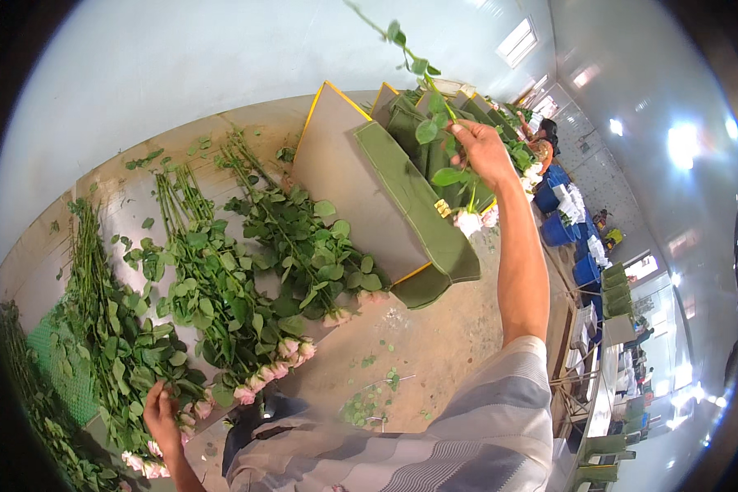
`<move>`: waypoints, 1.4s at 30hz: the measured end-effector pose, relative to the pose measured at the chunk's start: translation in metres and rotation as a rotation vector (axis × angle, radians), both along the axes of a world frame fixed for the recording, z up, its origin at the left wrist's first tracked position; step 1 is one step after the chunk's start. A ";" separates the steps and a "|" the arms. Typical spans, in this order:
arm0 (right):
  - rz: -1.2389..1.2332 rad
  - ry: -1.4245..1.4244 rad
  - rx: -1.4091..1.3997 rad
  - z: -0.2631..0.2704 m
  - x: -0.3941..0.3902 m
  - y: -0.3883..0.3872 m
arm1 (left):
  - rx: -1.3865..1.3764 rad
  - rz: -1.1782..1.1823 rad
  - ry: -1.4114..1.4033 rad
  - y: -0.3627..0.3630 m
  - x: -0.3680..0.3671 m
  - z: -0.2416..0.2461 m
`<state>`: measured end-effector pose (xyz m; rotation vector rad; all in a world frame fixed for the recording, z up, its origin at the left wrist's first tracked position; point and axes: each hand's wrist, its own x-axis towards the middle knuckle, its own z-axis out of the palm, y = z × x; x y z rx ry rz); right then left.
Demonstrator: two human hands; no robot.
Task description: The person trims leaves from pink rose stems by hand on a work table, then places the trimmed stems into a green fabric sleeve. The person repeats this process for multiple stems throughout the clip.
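My right hand [481, 150] is raised over the green cloth-lined compartments and grips a leafy rose stem [441, 98]. The bare end of that stem points up and left; a pale bloom [468, 222] hangs below the hand, apparently on the same stem. My left hand [162, 413] rests at the leaves of a bundle of pink roses [107, 326] lying on the table, its fingertips partly hidden by foliage; whether it holds a stem is unclear. Two more bundles of pink roses, one in the middle [221, 289] and one farther right [307, 246], lie beside it.
A grey panel with yellow edging [357, 184] and a green cloth flap [406, 197] stands right of the bundles. Green mesh [67, 363] lies at left. Fallen leaves [369, 403] dot the floor. Blue buckets [558, 229] line the right, where another person [544, 142] is present.
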<state>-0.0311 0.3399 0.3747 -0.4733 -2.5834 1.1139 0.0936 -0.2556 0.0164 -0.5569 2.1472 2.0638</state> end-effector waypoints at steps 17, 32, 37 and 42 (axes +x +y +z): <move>0.724 -0.038 -0.424 -0.218 0.009 -0.243 | -1.182 0.212 -0.043 -0.105 -0.063 -0.019; 0.860 -0.513 -0.842 -0.327 0.047 -0.494 | -0.328 -0.040 -0.146 -0.202 -0.083 0.073; 0.754 -0.477 -0.911 -0.335 0.036 -0.484 | 0.062 0.053 -0.110 -0.141 -0.076 0.087; 0.676 -0.365 -0.843 -0.356 0.014 -0.478 | -0.032 -0.047 -0.104 -0.042 -0.093 0.042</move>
